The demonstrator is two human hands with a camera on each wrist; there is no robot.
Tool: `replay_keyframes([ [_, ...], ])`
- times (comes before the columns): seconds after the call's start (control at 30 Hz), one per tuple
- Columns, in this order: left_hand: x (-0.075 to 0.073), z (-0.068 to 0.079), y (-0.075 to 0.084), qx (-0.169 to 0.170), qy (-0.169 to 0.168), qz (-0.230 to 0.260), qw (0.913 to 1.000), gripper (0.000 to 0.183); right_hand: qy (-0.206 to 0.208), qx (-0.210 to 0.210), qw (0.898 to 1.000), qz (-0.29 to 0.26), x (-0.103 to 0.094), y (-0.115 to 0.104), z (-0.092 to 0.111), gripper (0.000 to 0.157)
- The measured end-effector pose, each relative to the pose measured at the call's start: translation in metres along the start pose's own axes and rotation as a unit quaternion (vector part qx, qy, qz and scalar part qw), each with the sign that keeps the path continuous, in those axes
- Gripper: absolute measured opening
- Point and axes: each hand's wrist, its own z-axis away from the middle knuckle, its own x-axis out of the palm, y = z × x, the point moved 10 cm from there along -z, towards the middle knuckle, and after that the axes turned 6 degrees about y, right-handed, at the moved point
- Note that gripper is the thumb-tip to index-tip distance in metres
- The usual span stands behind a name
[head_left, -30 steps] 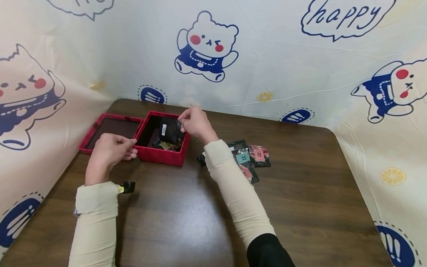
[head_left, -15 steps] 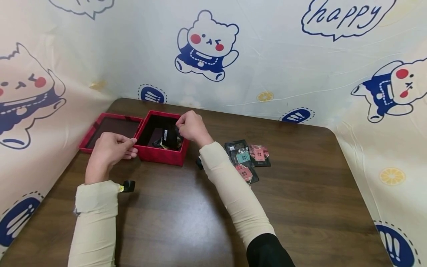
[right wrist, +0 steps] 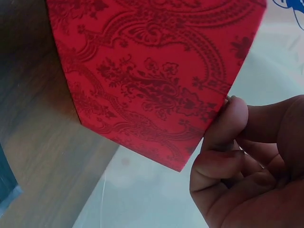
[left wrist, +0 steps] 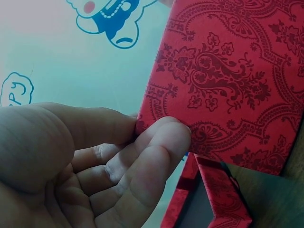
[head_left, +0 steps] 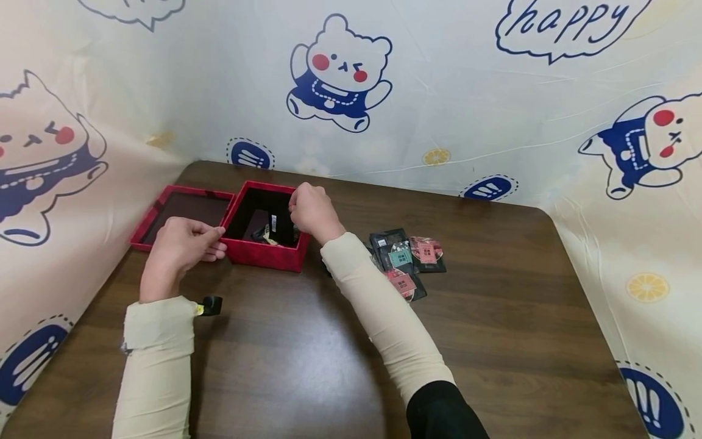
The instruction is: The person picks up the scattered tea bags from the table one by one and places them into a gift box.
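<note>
1. The person's left hand (head_left: 183, 247) is gripping the red box (head_left: 263, 257) at its near left corner, thumb and fingers pinching the patterned wall.
2. The box is sitting open near the far left corner of the table (head_left: 493, 341), close to the far edge.
3. The right hand (head_left: 315, 210) is reaching over the box's right rim with its fingers curled; I cannot tell whether they are grasping anything, since the fingertips are hidden.
4. Right beside those fingers, a black packet (head_left: 282, 228) with a white label is standing up inside the box, towards its right wall, with some small things lying at its foot.
5. The red lid (head_left: 197, 208) is lying hollow side up against the box's left side, by the table's left edge.
6. To the right of the box, loose packets (head_left: 400, 257) with teal and pink labels are overlapping in a cluster, nearer the table's far edge than its near one.
7. A printed cloth (head_left: 439, 103) is hanging behind the far edge.
</note>
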Motion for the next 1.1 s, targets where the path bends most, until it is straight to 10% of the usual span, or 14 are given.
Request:
replay_keyframes([
  [0.8, 0.001, 0.001, -0.001, -0.002, -0.005, -0.011, 0.9999, 0.041, 0.051, -0.025, 0.998, 0.002, -0.021, -0.009, 0.006, 0.018],
  [1.1, 0.001, 0.001, 0.000, -0.001, -0.002, -0.014, 0.9999, 0.041, 0.062, -0.004, 0.994, -0.085, -0.041, 0.009, 0.016, 0.017],
])
